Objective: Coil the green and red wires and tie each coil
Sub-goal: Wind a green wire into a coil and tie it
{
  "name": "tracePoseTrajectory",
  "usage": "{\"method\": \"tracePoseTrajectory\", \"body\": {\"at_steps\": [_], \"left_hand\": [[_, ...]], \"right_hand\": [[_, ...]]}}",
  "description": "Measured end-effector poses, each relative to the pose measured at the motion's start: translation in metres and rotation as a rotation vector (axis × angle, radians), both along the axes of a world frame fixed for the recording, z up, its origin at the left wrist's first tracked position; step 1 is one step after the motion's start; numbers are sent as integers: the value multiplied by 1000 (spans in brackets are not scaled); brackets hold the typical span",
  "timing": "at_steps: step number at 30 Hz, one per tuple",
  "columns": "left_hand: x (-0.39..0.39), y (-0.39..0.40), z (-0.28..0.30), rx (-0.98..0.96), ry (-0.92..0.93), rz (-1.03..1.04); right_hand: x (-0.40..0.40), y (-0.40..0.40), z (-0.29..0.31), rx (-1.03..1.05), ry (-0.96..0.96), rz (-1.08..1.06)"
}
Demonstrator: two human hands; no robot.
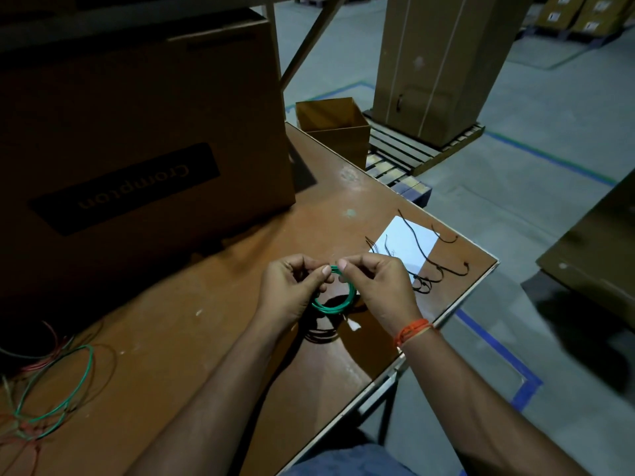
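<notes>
Brown bench (213,304) in a dim warehouse, grey floor (515,201) marked with blue tape, a big carton (137,132) at the far left edge, a pallet (422,149) beyond. Green coil (338,297) held above the bench's right side, pinched at its top between left hand (292,290) and right hand (374,286), fingers curled. Loose green and red wires (51,389) at the near left edge; black ties (429,266) and white paper (405,242) by the right corner.

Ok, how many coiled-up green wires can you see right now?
1: the green coil pinched at its top by the left hand and right hand. Loose green wire lies uncoiled at the table's left edge; more may be hidden.
</notes>
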State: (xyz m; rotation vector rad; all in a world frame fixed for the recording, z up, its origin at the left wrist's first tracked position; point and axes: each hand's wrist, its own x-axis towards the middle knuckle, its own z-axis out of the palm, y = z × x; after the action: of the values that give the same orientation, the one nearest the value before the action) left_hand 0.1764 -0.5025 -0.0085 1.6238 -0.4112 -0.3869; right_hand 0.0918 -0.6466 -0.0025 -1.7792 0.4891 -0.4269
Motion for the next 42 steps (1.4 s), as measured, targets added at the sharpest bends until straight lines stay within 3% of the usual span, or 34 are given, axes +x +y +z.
{"method": "tracePoseTrajectory", "body": {"at_steps": [3,5,10,19,22,27,31,34,38,42], "left_hand": [[-1,-3,0,3,18,14],[-1,-4,-1,-12,42,27],[-6,-5,-2,-31,90,51],[-12,0,-1,-66,109,82],[-12,6,-1,-38,83,88],[-11,15,-4,-15,46,132],[-10,24,-3,2,4,183],[-11,32,-3,3,-15,209],[-16,40,1,0,-57,196],[-26,45,3,-15,-90,140]], "right_hand": [[-7,-8,4,-311,52,-149],[-11,-18,4,-560,195,-197],[-19,-31,-4,-821,546,-224],[-22,-21,-14,-838,653,-248],[-22,-12,-9,-650,478,-169],[-28,13,20,225,-7,-51],[-31,26,42,440,-132,117],[-33,31,37,215,-31,235],[-29,36,16,-553,38,189],[-23,43,8,-570,-89,161]]}}
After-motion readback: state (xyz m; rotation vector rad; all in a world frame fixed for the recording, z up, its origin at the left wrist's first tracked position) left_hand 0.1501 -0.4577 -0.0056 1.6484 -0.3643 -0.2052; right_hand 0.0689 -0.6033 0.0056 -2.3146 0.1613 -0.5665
